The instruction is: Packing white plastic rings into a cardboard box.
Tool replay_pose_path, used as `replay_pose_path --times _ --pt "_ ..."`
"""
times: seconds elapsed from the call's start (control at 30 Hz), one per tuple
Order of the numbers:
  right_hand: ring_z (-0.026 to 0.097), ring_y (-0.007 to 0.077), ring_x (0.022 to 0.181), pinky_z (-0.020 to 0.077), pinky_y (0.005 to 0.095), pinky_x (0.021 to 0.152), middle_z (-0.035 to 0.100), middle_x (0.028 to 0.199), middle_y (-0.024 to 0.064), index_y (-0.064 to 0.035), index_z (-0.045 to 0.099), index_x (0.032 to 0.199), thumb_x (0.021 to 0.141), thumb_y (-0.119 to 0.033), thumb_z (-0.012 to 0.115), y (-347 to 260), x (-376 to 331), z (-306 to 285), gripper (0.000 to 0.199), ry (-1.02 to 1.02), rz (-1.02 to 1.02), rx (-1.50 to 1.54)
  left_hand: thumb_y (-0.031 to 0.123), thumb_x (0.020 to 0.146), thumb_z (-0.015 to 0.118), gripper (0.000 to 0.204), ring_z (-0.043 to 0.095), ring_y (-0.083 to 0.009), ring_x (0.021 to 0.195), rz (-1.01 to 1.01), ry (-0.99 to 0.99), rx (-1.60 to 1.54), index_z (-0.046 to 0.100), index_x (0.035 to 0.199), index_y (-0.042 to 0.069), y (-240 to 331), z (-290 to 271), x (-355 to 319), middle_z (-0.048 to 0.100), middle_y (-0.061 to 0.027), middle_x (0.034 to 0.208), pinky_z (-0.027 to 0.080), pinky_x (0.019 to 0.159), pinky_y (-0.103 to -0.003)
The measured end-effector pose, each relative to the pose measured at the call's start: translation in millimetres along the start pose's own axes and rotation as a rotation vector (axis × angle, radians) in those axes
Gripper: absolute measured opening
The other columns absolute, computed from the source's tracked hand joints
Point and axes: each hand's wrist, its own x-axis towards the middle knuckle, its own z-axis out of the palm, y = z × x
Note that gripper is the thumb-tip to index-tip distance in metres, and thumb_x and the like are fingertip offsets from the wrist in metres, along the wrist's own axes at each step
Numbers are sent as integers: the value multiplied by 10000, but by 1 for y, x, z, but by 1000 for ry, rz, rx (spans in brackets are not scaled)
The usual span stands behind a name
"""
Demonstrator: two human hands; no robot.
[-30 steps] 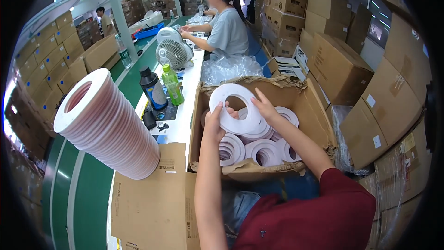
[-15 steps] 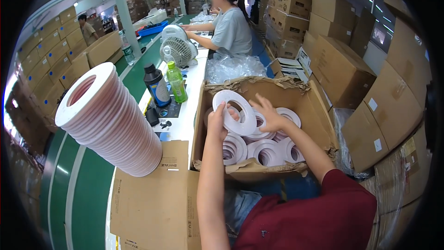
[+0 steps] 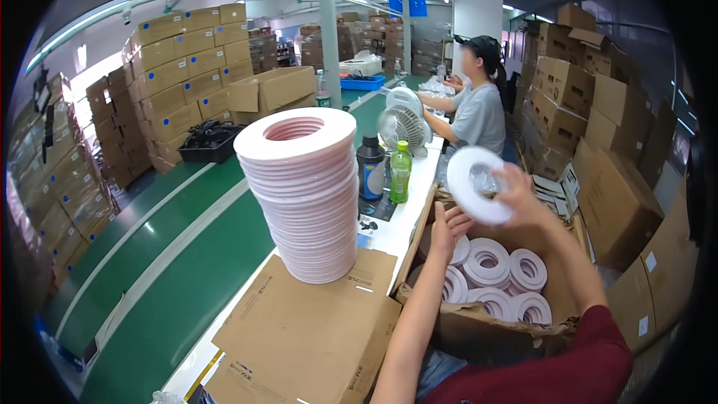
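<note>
My right hand [image 3: 521, 196] grips a flat white ring [image 3: 461, 183] by its right edge and holds it up, slightly blurred, above an open cardboard box [image 3: 479, 331]. Just below and left of that ring is my left hand [image 3: 446, 232], empty, its fingers stretched out. Inside the box lie several short stacks of pinkish-white rings [image 3: 473, 272]. To the left, a tall stack of the same rings [image 3: 310, 206] stands on a flattened cardboard piece [image 3: 299, 322], leaning a little.
A green bottle [image 3: 400, 176], a dark bottle [image 3: 370, 172] and a fan [image 3: 404, 123] stand on the white table beyond the stack. A green conveyor [image 3: 172, 269] runs along the left. A co-worker [image 3: 479, 108] sits farther ahead. Cartons [image 3: 613, 194] are piled at right.
The ring has passed from my left hand to my right, and my left hand has let go. My view has turned left, so the tall stack and box appear farther right.
</note>
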Motion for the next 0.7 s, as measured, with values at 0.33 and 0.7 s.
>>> replay_pose_path --times 0.33,0.7 --pt "434 340 1249 369 426 1026 472 1319 197 -34 720 993 716 -545 750 -71 275 -134 583 -61 -256 277 666 933 370 765 693 -219 681 -39 -29 237 542 1194 -32 -3 -2 5 683 -157 836 523 588 -266" --pt "615 339 966 449 437 767 613 1067 182 38 663 680 703 -720 663 -187 342 -96 759 -282 -403 250 683 928 357 721 646 -164 585 -54 -39 348 570 1152 32 -9 -6 1 662 -59 736 496 563 -252"
